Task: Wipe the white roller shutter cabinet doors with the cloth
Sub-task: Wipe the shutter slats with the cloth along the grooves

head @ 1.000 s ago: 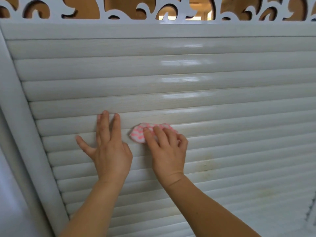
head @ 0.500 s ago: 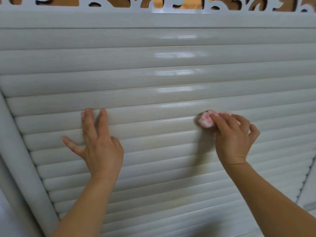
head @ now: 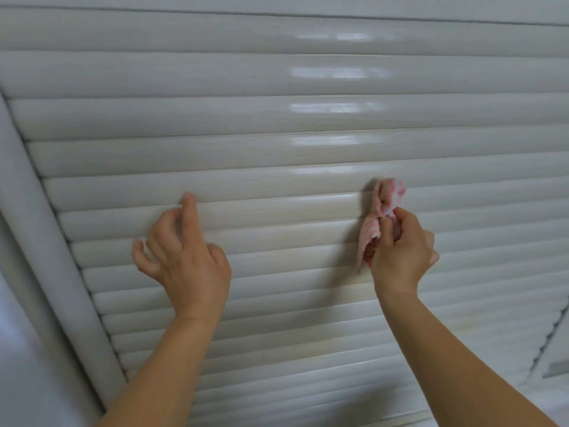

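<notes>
cloth (head: pixel 381 217) now bunched in pinching right hand (head: pixel 400 251), off shutter (head: pixel 277 155); left hand (head: pixel 184 257) fingers curled.

hands: 2 — left hand (head: pixel 184 260), right hand (head: pixel 400 251) | cloth (head: pixel 381 217): 1 | shutter door (head: pixel 277 118): 1

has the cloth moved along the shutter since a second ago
Yes. The cloth in the right hand went rightward, away from the left frame post.
</notes>
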